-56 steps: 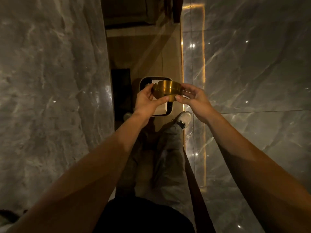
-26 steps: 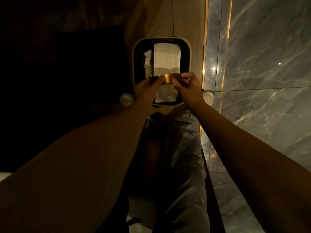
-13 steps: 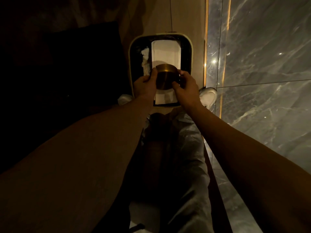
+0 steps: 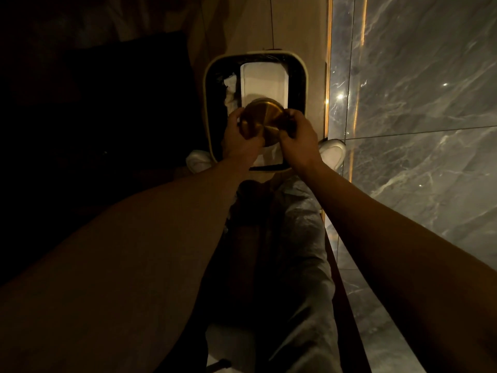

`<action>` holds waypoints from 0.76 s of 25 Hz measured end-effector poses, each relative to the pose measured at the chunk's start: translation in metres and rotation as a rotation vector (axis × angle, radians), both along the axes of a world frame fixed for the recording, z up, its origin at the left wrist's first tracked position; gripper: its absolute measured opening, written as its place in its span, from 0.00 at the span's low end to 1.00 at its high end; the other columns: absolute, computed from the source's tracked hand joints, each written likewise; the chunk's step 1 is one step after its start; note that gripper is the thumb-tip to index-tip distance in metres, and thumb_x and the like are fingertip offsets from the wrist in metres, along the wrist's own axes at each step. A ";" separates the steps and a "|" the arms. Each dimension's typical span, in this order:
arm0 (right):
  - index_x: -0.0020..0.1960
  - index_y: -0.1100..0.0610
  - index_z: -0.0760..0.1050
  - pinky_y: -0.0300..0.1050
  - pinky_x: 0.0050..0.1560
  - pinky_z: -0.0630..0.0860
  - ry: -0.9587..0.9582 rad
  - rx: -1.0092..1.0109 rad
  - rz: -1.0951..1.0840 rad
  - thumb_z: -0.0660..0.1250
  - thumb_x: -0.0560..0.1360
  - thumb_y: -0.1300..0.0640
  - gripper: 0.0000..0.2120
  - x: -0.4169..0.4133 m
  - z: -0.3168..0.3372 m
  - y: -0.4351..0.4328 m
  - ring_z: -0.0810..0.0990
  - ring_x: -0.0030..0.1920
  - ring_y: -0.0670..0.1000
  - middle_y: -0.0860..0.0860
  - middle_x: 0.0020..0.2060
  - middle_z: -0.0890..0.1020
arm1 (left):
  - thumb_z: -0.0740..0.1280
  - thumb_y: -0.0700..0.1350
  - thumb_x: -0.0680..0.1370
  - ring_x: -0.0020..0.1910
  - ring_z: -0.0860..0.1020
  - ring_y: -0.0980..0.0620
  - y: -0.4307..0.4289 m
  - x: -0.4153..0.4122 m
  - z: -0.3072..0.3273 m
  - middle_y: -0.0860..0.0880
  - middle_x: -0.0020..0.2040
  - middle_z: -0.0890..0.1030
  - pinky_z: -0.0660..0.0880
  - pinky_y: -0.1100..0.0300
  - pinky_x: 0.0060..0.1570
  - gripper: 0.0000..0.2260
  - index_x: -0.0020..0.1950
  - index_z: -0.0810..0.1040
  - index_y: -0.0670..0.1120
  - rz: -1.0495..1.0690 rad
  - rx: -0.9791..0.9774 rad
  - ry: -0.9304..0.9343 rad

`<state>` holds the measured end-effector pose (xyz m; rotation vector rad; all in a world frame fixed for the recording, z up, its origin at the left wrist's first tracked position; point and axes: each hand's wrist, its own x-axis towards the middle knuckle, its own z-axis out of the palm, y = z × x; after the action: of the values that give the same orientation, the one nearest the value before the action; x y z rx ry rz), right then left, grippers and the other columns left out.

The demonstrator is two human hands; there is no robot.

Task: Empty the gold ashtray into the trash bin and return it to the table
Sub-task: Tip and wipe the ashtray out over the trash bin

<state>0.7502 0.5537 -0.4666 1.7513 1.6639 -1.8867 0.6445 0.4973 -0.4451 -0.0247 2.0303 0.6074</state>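
Observation:
The gold ashtray is turned upside down, its round flat base facing me, directly over the open trash bin. My left hand grips its left side and my right hand grips its right side. The bin is rectangular with a pale rim and a dark liner, and white paper lies inside it. The ashtray's inside is hidden from me.
A grey marble wall with a lit gold strip runs down the right. A dark block stands left of the bin. My white shoes and grey trousers are just below the bin on the beige floor.
Both hands carried the ashtray down over the bin and tipped it from upright onto its side, then fully upside down. The view has closed in on the bin.

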 end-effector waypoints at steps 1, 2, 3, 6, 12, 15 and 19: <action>0.68 0.60 0.69 0.40 0.60 0.73 0.008 0.000 -0.007 0.61 0.77 0.64 0.19 0.000 0.000 0.000 0.75 0.64 0.55 0.59 0.63 0.76 | 0.72 0.33 0.71 0.67 0.74 0.47 -0.001 -0.001 0.000 0.42 0.70 0.73 0.75 0.61 0.62 0.36 0.76 0.63 0.47 -0.049 -0.008 -0.003; 0.68 0.60 0.70 0.33 0.58 0.73 0.019 -0.002 -0.020 0.60 0.77 0.64 0.19 0.000 0.000 0.000 0.74 0.64 0.54 0.59 0.63 0.77 | 0.73 0.33 0.70 0.69 0.72 0.46 -0.001 -0.003 0.001 0.42 0.71 0.71 0.73 0.56 0.66 0.39 0.77 0.60 0.47 -0.090 -0.010 -0.004; 0.67 0.59 0.71 0.25 0.54 0.71 0.030 0.001 -0.031 0.60 0.78 0.64 0.18 -0.001 0.000 0.000 0.75 0.64 0.52 0.58 0.62 0.78 | 0.75 0.34 0.69 0.71 0.71 0.45 0.000 -0.003 0.002 0.41 0.72 0.69 0.71 0.54 0.68 0.41 0.78 0.59 0.47 -0.130 -0.013 0.006; 0.65 0.59 0.74 0.17 0.45 0.67 0.045 0.015 -0.048 0.61 0.79 0.63 0.15 -0.003 0.001 0.003 0.75 0.63 0.51 0.56 0.60 0.80 | 0.78 0.37 0.67 0.72 0.67 0.43 0.000 -0.002 0.003 0.40 0.73 0.62 0.67 0.53 0.69 0.45 0.78 0.57 0.46 -0.262 -0.046 0.097; 0.65 0.60 0.74 0.32 0.53 0.72 0.083 0.041 -0.046 0.62 0.79 0.63 0.15 0.000 0.007 0.016 0.77 0.57 0.49 0.57 0.59 0.81 | 0.80 0.46 0.64 0.75 0.61 0.39 -0.007 -0.005 -0.001 0.41 0.78 0.58 0.65 0.44 0.70 0.50 0.79 0.54 0.43 -0.489 0.009 0.174; 0.65 0.60 0.75 0.22 0.45 0.72 0.086 0.029 -0.047 0.62 0.78 0.64 0.15 0.003 0.009 0.017 0.76 0.53 0.46 0.53 0.55 0.81 | 0.80 0.50 0.64 0.74 0.61 0.38 -0.006 -0.003 -0.002 0.42 0.77 0.59 0.66 0.44 0.68 0.50 0.79 0.55 0.44 -0.554 0.010 0.237; 0.64 0.59 0.75 0.18 0.41 0.70 0.075 0.062 -0.044 0.62 0.78 0.63 0.15 0.010 0.012 0.018 0.76 0.46 0.38 0.48 0.49 0.78 | 0.79 0.53 0.65 0.74 0.62 0.38 -0.005 -0.004 -0.004 0.41 0.76 0.60 0.67 0.42 0.67 0.50 0.79 0.54 0.47 -0.647 0.038 0.274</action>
<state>0.7600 0.5720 -0.4548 1.7748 1.7412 -1.9636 0.6405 0.4925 -0.4489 0.7449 2.1207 0.2411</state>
